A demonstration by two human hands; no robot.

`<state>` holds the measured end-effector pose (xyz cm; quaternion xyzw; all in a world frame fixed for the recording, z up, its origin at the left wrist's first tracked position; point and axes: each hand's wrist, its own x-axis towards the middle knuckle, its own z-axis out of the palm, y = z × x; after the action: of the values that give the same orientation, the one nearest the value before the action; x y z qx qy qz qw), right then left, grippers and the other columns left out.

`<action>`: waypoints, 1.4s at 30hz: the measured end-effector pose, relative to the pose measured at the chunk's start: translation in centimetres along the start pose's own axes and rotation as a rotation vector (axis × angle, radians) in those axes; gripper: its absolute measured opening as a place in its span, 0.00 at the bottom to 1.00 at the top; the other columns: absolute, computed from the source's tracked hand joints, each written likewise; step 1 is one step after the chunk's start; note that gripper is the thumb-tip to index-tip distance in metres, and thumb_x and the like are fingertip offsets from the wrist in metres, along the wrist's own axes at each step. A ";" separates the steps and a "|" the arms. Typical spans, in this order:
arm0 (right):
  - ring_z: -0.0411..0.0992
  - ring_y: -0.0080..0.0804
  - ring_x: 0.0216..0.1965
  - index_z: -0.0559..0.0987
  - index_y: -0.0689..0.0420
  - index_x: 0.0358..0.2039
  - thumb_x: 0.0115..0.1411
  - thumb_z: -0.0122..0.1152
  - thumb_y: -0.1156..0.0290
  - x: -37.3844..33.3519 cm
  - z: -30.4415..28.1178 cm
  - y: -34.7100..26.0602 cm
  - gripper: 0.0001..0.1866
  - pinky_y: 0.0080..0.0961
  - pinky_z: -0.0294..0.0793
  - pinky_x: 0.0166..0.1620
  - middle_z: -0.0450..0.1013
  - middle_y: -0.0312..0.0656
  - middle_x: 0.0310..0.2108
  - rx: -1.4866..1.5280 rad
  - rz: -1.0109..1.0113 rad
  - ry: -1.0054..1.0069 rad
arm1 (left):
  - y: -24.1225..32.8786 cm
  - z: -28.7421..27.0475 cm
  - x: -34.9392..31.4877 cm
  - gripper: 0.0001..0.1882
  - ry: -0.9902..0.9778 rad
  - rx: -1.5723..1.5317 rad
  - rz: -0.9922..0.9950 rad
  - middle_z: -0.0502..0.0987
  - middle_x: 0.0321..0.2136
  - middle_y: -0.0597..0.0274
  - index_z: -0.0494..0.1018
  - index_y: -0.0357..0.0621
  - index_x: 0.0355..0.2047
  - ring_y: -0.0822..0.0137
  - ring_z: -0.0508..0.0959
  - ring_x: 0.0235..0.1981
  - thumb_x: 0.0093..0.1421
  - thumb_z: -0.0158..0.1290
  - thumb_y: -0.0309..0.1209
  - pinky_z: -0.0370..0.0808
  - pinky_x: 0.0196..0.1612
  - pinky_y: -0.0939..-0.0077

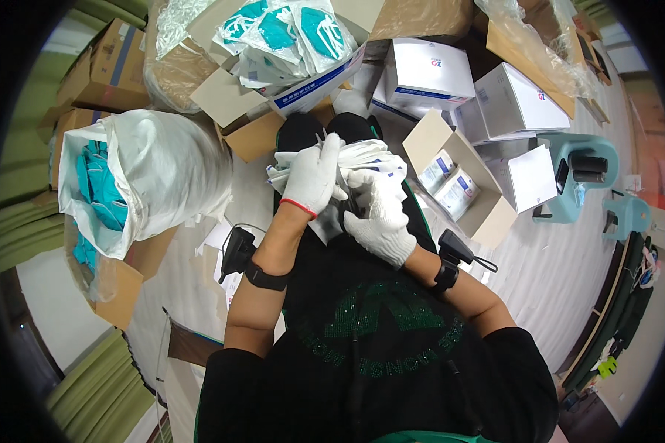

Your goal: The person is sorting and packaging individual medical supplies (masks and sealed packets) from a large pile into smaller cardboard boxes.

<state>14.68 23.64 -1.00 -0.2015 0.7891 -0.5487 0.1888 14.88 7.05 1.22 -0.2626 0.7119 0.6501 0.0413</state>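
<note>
packets (380,156), white with blue print, lie in a loose, overlapping bundle across the lap of the person's black trousers (299,128), just short of the knees, under and beyond both hands. left hand (312,177), in a white knit glove with red cuff trim: back uppermost, fingers close together and bent over the bundle; whether they pinch a packet cannot be told. slim grey pointed tips (320,137) show beside its fingers; tool type not confirmed. right hand (380,218), also in a white knit glove: fingers curled toward the bundle, thumb standing apart; fingertip grip cannot be determined. greyish pouch (325,229) shows below and between the two hands.

risks, as judged: the bundle appears unbound, so a shifted knee or a one-sided push could spill packets onto the pale floor (569,273). the pointed tips sit close to packaging and glove; a careless turn could puncture either. knit fingertips give poor feel and could drag two packets together.

orientation: the bundle's long axis runs roughly side to side across the thighs, its fanned right end facing the open carton (499,220). overlap prevents reading each packet's axis. the pouch's lower corner points back toward the black shirt (421,391).
</note>
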 end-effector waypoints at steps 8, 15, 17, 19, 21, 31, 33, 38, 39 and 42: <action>0.74 0.26 0.39 0.69 0.57 0.44 0.49 0.65 0.88 -1.3 -6.0 2.7 0.23 0.24 0.76 0.42 0.71 0.36 0.36 0.279 -0.008 0.070 | -0.3 -0.6 -0.3 0.44 -0.090 -0.299 -0.113 0.77 0.47 0.42 0.62 0.21 0.58 0.60 0.84 0.39 0.68 0.38 0.60 0.78 0.19 0.81; 0.76 0.27 0.39 0.77 0.61 0.47 0.51 0.69 0.72 4.2 -8.6 1.2 0.22 0.25 0.75 0.46 0.78 0.42 0.41 -0.090 -0.010 -0.104 | -0.8 1.1 -1.9 0.32 -0.058 -0.102 0.003 0.79 0.43 0.48 0.67 0.28 0.56 0.65 0.84 0.34 0.71 0.36 0.49 0.77 0.20 0.83; 0.77 0.28 0.39 0.78 0.61 0.47 0.52 0.64 0.75 4.8 -7.9 1.4 0.19 0.26 0.76 0.46 0.79 0.45 0.39 0.001 0.018 -0.166 | -1.4 1.2 -2.0 0.22 -0.023 0.025 0.054 0.76 0.47 0.43 0.69 0.31 0.53 0.54 0.82 0.40 0.68 0.42 0.37 0.81 0.31 0.70; 0.77 0.26 0.37 0.78 0.61 0.46 0.52 0.61 0.76 5.3 -7.3 1.0 0.19 0.26 0.75 0.45 0.79 0.44 0.35 -0.163 0.009 -0.165 | -3.0 1.1 -1.7 0.22 0.027 0.248 0.236 0.77 0.45 0.44 0.69 0.34 0.55 0.57 0.82 0.36 0.66 0.45 0.37 0.80 0.33 0.68; 0.77 0.26 0.36 0.78 0.60 0.45 0.52 0.62 0.74 5.1 -6.8 1.6 0.18 0.25 0.76 0.44 0.79 0.43 0.33 -0.085 0.011 -0.165 | -3.4 1.0 -1.9 0.23 0.071 0.472 0.417 0.79 0.43 0.45 0.68 0.36 0.57 0.60 0.82 0.33 0.65 0.48 0.36 0.78 0.34 0.66; 0.76 0.31 0.26 0.78 0.54 0.39 0.53 0.66 0.63 3.5 -6.1 1.5 0.15 0.25 0.75 0.34 0.76 0.41 0.25 -0.279 0.042 -0.082 | 3.6 -0.8 -1.8 0.26 -0.312 1.449 0.593 0.76 0.30 0.57 0.73 0.45 0.44 0.53 0.74 0.41 0.47 0.65 0.43 0.75 0.40 0.60; 0.77 0.32 0.26 0.79 0.54 0.38 0.53 0.67 0.63 2.9 -6.1 2.6 0.14 0.26 0.76 0.33 0.77 0.41 0.26 -0.237 0.013 0.013 | 1.9 -1.6 -2.3 0.26 -0.284 1.320 0.434 0.75 0.32 0.55 0.72 0.44 0.43 0.53 0.74 0.41 0.47 0.65 0.43 0.75 0.41 0.59; 0.79 0.37 0.28 0.79 0.53 0.39 0.53 0.67 0.63 2.9 -5.7 1.2 0.14 0.28 0.77 0.34 0.77 0.42 0.27 -0.347 -0.027 0.024 | -3.9 -0.2 -5.1 0.18 -0.074 1.124 0.361 0.74 0.32 0.56 0.71 0.45 0.35 0.54 0.79 0.31 0.49 0.63 0.39 0.78 0.33 0.62; 0.79 0.37 0.29 0.79 0.53 0.40 0.53 0.67 0.64 3.0 -5.8 1.6 0.14 0.28 0.77 0.35 0.78 0.44 0.29 -0.312 -0.043 0.042 | -3.8 -0.3 -5.1 0.18 -0.073 1.127 0.356 0.74 0.32 0.56 0.71 0.45 0.35 0.54 0.79 0.31 0.49 0.63 0.39 0.78 0.33 0.62; 0.77 0.30 0.29 0.78 0.54 0.40 0.54 0.68 0.69 2.7 -7.0 1.6 0.13 0.25 0.76 0.35 0.78 0.40 0.33 -0.264 -0.069 0.049 | -2.6 -0.6 -5.1 0.15 -0.050 1.109 0.507 0.73 0.29 0.58 0.71 0.48 0.33 0.55 0.78 0.27 0.48 0.62 0.36 0.77 0.29 0.63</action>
<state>8.59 28.27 -0.47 -0.2381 0.8513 -0.4513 0.1222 20.57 8.07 1.03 -0.0089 0.9834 0.1782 0.0324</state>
